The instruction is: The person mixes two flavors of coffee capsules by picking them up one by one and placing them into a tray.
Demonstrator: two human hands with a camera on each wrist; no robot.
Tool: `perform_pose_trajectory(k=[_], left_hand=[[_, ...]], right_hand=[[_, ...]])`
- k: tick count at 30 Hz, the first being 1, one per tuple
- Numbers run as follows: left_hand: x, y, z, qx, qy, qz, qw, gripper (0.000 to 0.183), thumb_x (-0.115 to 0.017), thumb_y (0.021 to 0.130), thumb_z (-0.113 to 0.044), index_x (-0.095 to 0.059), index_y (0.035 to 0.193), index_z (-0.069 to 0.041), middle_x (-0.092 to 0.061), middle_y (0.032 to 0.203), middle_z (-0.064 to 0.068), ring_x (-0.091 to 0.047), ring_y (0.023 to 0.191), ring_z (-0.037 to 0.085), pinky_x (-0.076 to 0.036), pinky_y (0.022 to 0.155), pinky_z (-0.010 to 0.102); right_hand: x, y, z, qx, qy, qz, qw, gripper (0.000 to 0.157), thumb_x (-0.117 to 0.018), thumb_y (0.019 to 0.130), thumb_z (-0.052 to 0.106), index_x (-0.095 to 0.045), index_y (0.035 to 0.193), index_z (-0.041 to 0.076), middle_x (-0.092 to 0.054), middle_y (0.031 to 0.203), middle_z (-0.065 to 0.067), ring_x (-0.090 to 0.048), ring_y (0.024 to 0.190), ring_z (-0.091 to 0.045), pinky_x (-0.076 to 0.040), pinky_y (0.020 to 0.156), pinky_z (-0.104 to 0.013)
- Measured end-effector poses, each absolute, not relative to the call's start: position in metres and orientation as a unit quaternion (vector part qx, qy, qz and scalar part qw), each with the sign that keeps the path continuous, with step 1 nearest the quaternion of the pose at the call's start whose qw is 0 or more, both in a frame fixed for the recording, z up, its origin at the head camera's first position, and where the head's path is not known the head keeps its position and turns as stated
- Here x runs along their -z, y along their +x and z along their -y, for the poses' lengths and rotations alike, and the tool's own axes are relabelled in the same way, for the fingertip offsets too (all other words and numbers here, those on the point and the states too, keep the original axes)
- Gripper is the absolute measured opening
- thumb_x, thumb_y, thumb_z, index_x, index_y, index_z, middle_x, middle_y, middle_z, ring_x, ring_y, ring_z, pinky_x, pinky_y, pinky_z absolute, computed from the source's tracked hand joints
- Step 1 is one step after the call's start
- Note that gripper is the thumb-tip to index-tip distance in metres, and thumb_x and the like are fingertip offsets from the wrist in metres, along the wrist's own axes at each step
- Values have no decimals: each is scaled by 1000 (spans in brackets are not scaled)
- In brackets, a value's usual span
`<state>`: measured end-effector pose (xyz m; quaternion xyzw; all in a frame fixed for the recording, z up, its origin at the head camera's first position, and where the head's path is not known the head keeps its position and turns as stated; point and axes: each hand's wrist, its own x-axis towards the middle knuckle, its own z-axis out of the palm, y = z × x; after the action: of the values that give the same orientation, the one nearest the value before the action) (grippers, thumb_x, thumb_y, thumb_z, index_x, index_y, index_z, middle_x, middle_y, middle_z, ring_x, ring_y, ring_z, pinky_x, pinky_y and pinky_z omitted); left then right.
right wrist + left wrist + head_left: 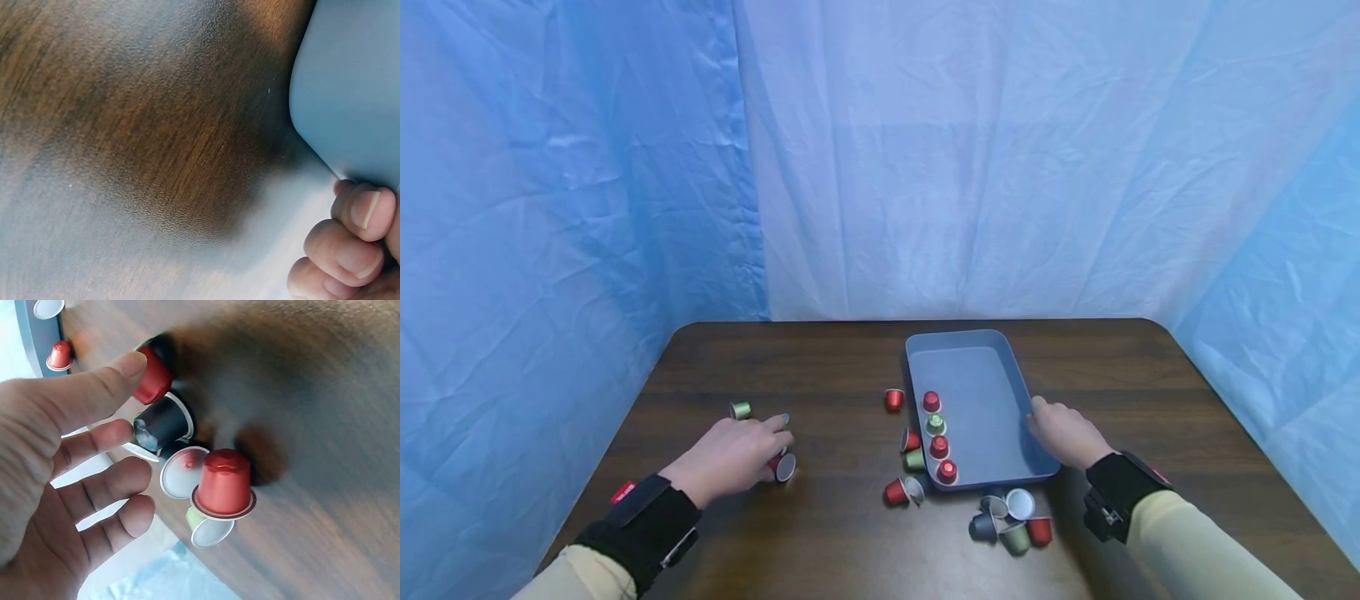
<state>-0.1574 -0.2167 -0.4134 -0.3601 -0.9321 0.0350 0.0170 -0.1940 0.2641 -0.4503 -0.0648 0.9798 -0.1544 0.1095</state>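
My left hand (733, 454) reaches over a cluster of coffee capsules at the table's left, fingers spread and loosely bent. In the left wrist view the thumb overlaps a red capsule (156, 380); whether it touches cannot be told. The index fingertip is beside a black capsule (164, 426). Another red capsule (224, 481) stands upright nearby, with a light-lidded capsule (181, 475) and a pale green one (212, 532) around it. My right hand (1067, 432) grips the right rim of a blue-grey tray (1003, 400), fingers curled at its edge. Along the tray's left side stands a row of red and green capsules (936, 424).
Loose capsules lie left of the tray, among them a red one (894, 400) and a tipped red one (897, 492). Several more, including a green capsule (1017, 539), cluster before its front edge. Blue sheets (970, 167) hang behind and beside the brown table (835, 358).
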Motion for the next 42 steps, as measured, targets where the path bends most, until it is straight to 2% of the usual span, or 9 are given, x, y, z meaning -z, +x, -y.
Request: perform_pose_trajectory(k=[7, 14, 20, 29, 35, 42], left_hand=[[419, -159, 216, -41, -359, 932, 20, 38, -94, 72, -26, -75, 102, -13, -69, 115, 10, -70, 86, 22, -61, 72, 40], [419, -159, 216, -35, -363, 931, -2, 37, -94, 72, -19, -76, 104, -15, -57, 97, 1, -56, 81, 17, -58, 70, 36], [425, -159, 216, -32, -388, 921, 9, 33, -93, 73, -19, -76, 101, -15, -55, 94, 0, -56, 79, 14, -55, 65, 31], [429, -159, 211, -49, -412, 910, 14, 31, -92, 75, -28, -75, 97, -16, -57, 91, -2, -52, 78, 12, -53, 67, 27], [432, -159, 207, -21, -409, 912, -7, 30, -90, 79, -30, -67, 93, -16, -54, 83, -7, -48, 71, 8, -52, 68, 27], [436, -159, 206, 22, -397, 918, -18, 32, -85, 84, -20, -54, 95, -19, -50, 78, -11, -48, 67, 5, -47, 61, 23]], right_hand=[[451, -193, -265, 159, -64, -979, 109, 19, -53, 105, 15, -54, 107, -4, -56, 79, -8, -58, 72, -21, -49, 62, -35], [452, -194, -265, 158, -66, -979, 108, 18, -53, 106, 15, -54, 105, -3, -55, 76, -8, -57, 70, -21, -47, 60, -34], [453, -194, -265, 155, -66, -980, 106, 18, -53, 105, 14, -55, 105, -3, -55, 77, -8, -57, 69, -21, -47, 59, -34], [452, -194, -264, 157, -66, -980, 103, 17, -53, 105, 13, -55, 105, -4, -55, 76, -8, -57, 69, -21, -47, 59, -34], [452, -194, -264, 156, -67, -980, 104, 18, -54, 105, 14, -55, 105, -4, -55, 77, -8, -58, 70, -21, -48, 60, -34], [453, -194, -263, 152, -64, -981, 102, 18, -54, 105, 14, -54, 105, -3, -55, 77, -8, -57, 69, -20, -48, 59, -33]])
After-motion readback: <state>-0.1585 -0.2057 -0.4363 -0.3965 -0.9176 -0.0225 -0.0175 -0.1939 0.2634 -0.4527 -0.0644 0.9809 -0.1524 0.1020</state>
